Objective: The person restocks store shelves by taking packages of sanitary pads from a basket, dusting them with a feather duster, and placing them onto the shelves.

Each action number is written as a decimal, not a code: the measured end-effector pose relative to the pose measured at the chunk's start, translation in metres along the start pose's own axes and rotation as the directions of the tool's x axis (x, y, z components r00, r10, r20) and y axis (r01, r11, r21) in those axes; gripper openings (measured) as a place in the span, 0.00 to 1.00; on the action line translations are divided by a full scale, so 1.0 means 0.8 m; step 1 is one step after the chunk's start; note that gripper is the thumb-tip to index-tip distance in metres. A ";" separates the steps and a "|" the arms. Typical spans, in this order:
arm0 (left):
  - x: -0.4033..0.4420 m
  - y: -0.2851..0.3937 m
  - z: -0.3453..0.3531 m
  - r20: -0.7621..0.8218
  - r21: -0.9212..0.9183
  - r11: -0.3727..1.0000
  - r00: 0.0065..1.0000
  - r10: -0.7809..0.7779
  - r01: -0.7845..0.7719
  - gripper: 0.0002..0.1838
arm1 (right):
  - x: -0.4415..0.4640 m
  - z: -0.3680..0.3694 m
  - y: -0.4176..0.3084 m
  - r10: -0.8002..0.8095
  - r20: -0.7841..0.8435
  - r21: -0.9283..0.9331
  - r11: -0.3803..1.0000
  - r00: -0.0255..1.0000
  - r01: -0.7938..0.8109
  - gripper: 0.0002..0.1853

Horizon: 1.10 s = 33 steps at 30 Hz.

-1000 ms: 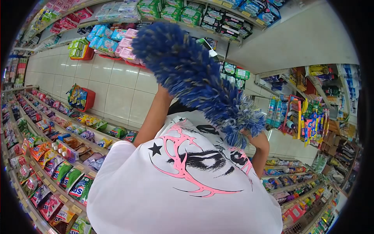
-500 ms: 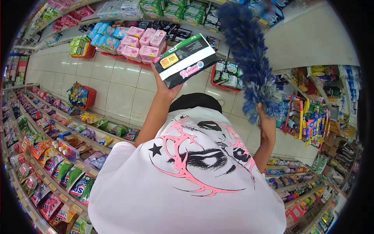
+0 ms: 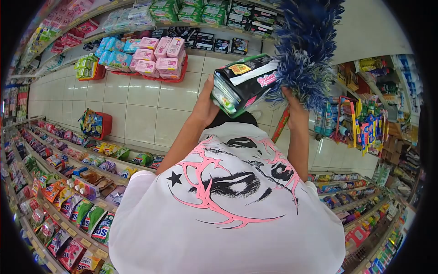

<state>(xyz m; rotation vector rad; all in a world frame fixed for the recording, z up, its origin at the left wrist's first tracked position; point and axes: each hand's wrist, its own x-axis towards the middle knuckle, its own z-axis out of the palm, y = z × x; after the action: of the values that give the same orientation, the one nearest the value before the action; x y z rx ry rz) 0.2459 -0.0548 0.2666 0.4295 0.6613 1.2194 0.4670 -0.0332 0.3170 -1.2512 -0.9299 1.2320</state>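
My left hand [image 3: 206,104] is closed on the left end of a black and green plastic-wrapped pack [image 3: 246,82] with a white band and a pink label. The pack is tilted, and one end shows its folded contents through clear wrap. My right hand [image 3: 296,109] grips a fluffy blue and grey duster [image 3: 310,45] near its lower end, fibres pointing up and away. Some fibres overlap the pack's right end. A patterned red and green stick [image 3: 281,124] shows below the duster, beside my right wrist. The fibres hide part of my right fingers.
Pink packs [image 3: 166,66] and blue packs [image 3: 116,57] fill red baskets by the far shelf. Another red basket [image 3: 106,124] stands on the tiled floor [image 3: 137,98]. Shelves of detergent bags [image 3: 77,210] line the left; more goods hang at right [image 3: 365,121].
The pack has moved right and turned, bringing its end into view. The duster has shifted right and up, and both hands are closer together. The basket behind the pack is now hidden.
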 end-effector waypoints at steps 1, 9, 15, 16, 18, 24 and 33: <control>0.002 0.002 -0.003 0.004 0.002 1.000 1.000 -0.006 0.006 0.43 | 0.001 0.003 -0.004 0.013 -0.028 0.043 0.999 1.000 -0.012 0.21; -0.008 -0.017 -0.006 -0.064 -0.111 0.993 0.997 -0.053 0.046 0.32 | 0.002 0.021 0.006 0.095 0.007 0.008 0.995 0.995 -0.095 0.21; -0.004 0.002 -0.020 -0.051 -0.382 0.923 0.998 0.038 -0.055 0.36 | -0.021 -0.075 0.041 -0.096 0.198 -0.311 0.938 0.976 0.155 0.22; -0.001 0.006 -0.018 -0.098 -0.407 0.909 0.994 0.055 -0.090 0.38 | -0.026 -0.103 0.046 -0.011 0.243 -0.283 0.956 0.970 0.081 0.22; 0.003 0.013 -0.020 -0.123 -0.377 0.916 0.987 0.099 -0.139 0.39 | -0.018 -0.184 0.087 -0.276 0.566 -0.655 0.422 0.777 0.627 0.20; 0.004 0.026 -0.024 0.116 -0.604 0.794 0.977 0.177 -0.072 0.34 | -0.076 -0.122 0.004 0.184 0.624 -0.749 0.416 0.760 0.515 0.23; 0.021 0.003 -0.060 0.037 -0.584 0.798 0.977 0.212 -0.151 0.35 | -0.066 -0.093 -0.022 0.324 0.375 -0.756 0.649 0.868 0.084 0.20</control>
<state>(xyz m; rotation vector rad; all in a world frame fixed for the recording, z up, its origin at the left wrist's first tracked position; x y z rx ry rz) 0.2150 -0.0401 0.2289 0.0353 0.1344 1.5006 0.5342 -0.0959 0.3309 -1.7035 -1.9094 1.3392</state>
